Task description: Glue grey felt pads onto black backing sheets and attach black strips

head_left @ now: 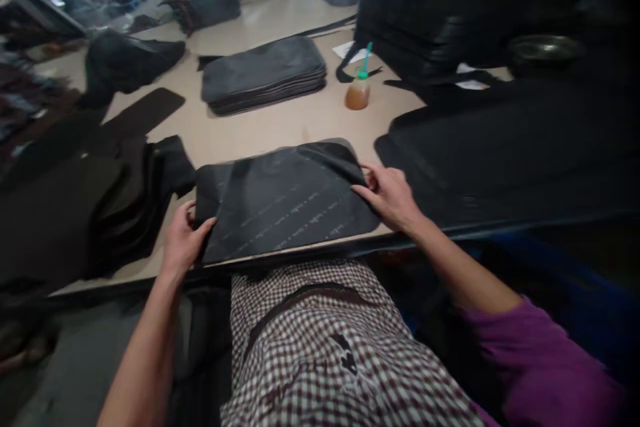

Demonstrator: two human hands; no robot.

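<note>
A dark, rounded-corner sheet with faint printed lettering in slanting rows lies along the near edge of the table. At its left end, my left hand pinches the side, thumb on top and fingers curled beneath. My right hand grips the opposite end the same way, and the material ripples near its upper right corner. Whether the sheet is one layer or several I cannot tell. Beyond it sits a neat stack of similar dark panels.
A small bottle of amber liquid with a green nozzle stands behind the sheet. Dark cut pieces are heaped at left. Large black sheets cover the right side. More dark piles lie farther back on the pale tabletop.
</note>
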